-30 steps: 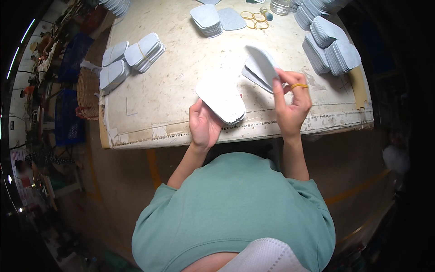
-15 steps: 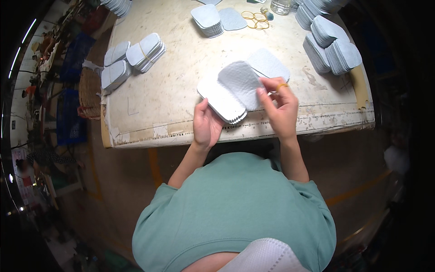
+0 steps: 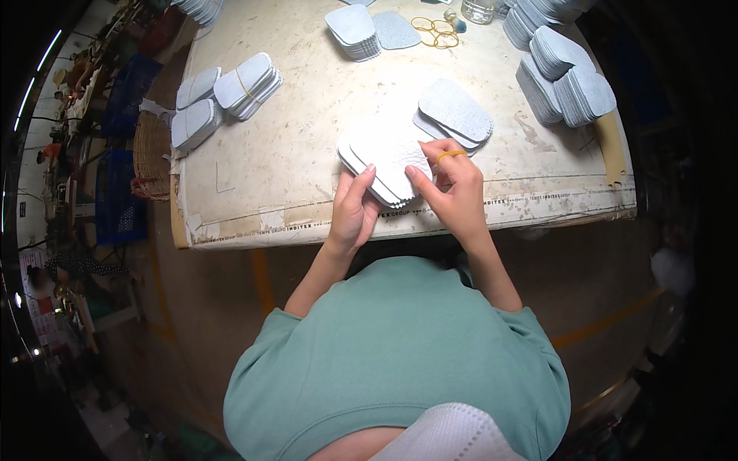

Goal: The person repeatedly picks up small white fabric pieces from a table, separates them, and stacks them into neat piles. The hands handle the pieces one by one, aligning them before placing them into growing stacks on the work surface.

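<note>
Near the front edge of the worn beige tabletop [image 3: 307, 115]: stack of pale grey oval insole pieces [image 3: 382, 165], pinched between left hand [image 3: 352, 215] and right hand [image 3: 459, 192], yellow rubber band [image 3: 449, 154] looped on right fingers. Best squared flush before banding.

Single head-worn fisheye view, looking steeply down from above the person's own chest and green-sleeved forearms, which enter from the lower edge. The camera faces forward over the near edge of the bench [image 3: 307, 100], which fills the upper middle at arm's length. Straight bench edges bow toward the rim; the corners fall dark. The floor shows at left and right.
</note>
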`<state>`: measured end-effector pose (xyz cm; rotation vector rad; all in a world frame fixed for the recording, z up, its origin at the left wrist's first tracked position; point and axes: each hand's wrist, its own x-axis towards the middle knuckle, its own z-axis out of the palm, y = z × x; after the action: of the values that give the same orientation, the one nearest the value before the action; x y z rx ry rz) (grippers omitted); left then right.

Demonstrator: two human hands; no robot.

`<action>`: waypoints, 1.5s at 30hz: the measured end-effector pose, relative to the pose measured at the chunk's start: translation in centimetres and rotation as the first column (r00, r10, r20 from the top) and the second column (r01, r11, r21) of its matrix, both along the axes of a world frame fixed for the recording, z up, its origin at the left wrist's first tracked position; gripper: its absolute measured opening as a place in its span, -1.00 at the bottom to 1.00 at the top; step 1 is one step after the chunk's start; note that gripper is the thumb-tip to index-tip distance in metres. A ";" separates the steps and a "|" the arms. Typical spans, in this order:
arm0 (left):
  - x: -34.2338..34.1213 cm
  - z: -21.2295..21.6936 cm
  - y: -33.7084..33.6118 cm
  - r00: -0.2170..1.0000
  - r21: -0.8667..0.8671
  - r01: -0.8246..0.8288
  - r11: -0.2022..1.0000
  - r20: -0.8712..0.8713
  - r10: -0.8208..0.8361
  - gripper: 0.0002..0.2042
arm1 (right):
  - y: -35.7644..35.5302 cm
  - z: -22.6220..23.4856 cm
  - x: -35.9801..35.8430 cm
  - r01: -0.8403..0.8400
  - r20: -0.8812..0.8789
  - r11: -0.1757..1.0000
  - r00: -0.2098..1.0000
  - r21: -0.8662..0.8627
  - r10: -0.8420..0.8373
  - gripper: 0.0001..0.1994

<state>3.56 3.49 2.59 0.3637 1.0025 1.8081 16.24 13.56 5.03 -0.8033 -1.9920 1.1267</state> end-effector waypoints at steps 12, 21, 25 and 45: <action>-0.5 -0.1 0.0 0.978 0.098 0.018 0.995 0.207 -0.038 -0.43 | 4.7 1.2 1.0 0.315 -0.047 0.723 0.930 0.615 -0.365 -0.80; -0.2 0.2 -0.1 0.997 0.046 -0.009 0.999 0.081 0.005 -0.52 | -0.4 0.2 -0.2 0.047 0.031 0.960 0.998 0.277 -0.057 -0.63; -0.3 0.0 0.0 0.998 0.063 0.009 0.998 0.061 -0.013 -0.53 | -0.8 0.6 -1.2 0.098 0.024 0.854 0.991 0.511 -0.128 -0.59; -0.2 0.1 0.0 0.999 -0.001 0.012 1.000 0.038 -0.012 -0.48 | 1.2 -0.2 0.2 -0.072 -0.069 0.967 0.996 -0.243 0.057 -0.74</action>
<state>3.31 3.47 2.65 0.3327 0.9725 1.7976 16.48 14.74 4.80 -0.8216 -1.8631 1.4391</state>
